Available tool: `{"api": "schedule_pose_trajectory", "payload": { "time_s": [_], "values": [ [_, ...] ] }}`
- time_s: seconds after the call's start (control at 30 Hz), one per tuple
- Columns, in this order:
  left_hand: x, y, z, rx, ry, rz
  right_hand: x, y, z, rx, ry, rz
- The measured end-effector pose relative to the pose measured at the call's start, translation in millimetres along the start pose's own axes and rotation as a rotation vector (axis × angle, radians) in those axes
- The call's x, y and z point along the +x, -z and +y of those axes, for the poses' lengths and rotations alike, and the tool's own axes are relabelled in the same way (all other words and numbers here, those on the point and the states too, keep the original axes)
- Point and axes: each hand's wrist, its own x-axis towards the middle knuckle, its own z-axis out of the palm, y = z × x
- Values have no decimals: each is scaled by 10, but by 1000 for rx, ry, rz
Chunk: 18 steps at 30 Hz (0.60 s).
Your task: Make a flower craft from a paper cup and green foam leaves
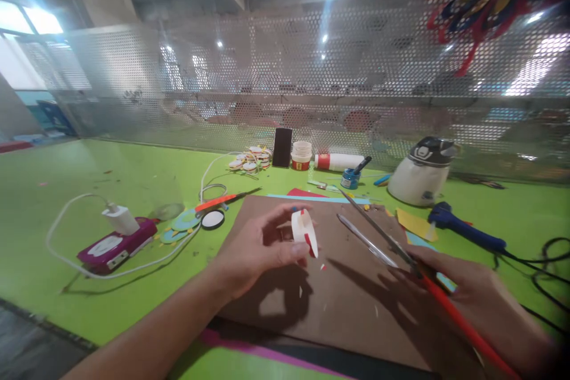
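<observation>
In the head view my left hand (278, 243) pinches a small white paper cup piece (303, 231) with red marks, raised over a brown board (347, 309). At the right my right hand (472, 291) is closed around red-handled scissors (458, 314). Their long metal blades point up and left, apart from the cup piece. A clear pen (367, 240) is beside the blades, its near end by my right fingers; whether they touch it I cannot tell. Tiny paper scraps are scattered on the board below the cup piece.
A purple power strip (116, 246) with a white cable stands left. Behind are a phone (282, 147), stacked paper cups (301, 156), a blue jar (350, 179) and a white-and-black container (418, 175). A blue glue gun (467, 230) trails its cord right. Perforated metal screen (285, 65) borders the table.
</observation>
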Motion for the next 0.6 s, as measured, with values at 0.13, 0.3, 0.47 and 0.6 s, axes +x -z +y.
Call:
{"api": "schedule_pose_trajectory", "payload": {
  "time_s": [0.13,0.3,0.47,0.6],
  "values": [
    [28,22,-38,314,-91,114,-25,-12,-35,8,14,-74],
    [61,79,-109,599,-274,203,-92,-56,-241,-13,66,-36],
    [95,146,-192,775,-403,296,-167,-147,-375,-32,135,-73],
    [116,190,-223,829,-475,375,-207,-224,-381,-120,218,-76]
  ]
}}
